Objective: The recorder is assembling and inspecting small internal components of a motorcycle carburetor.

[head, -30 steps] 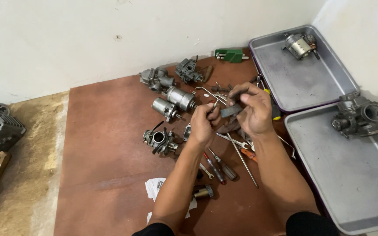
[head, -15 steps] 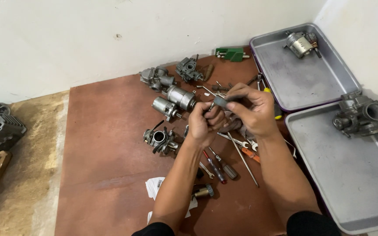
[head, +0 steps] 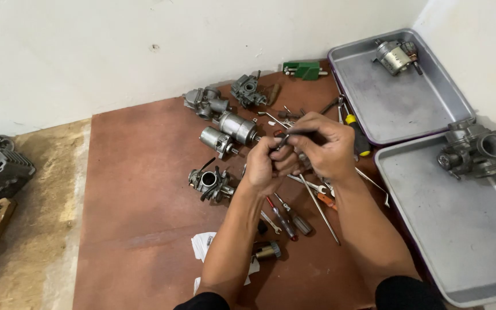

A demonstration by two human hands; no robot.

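Both hands, left hand [head: 264, 166] & right hand [head: 325, 150], pinch thin dark tool [head: 297, 134], axis left-right.

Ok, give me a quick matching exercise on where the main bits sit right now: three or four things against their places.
Things:
1. green block
2. slim dark tool
3. large carburetor body
4. brass-capped part

Places:
A. in the near metal tray, by the wall
B. pinched between the left hand and right hand
C. at the far edge of the brown board, against the wall
D. on the board beside the white paper, by the left forearm

Pairs: 1-C, 2-B, 3-A, 4-D
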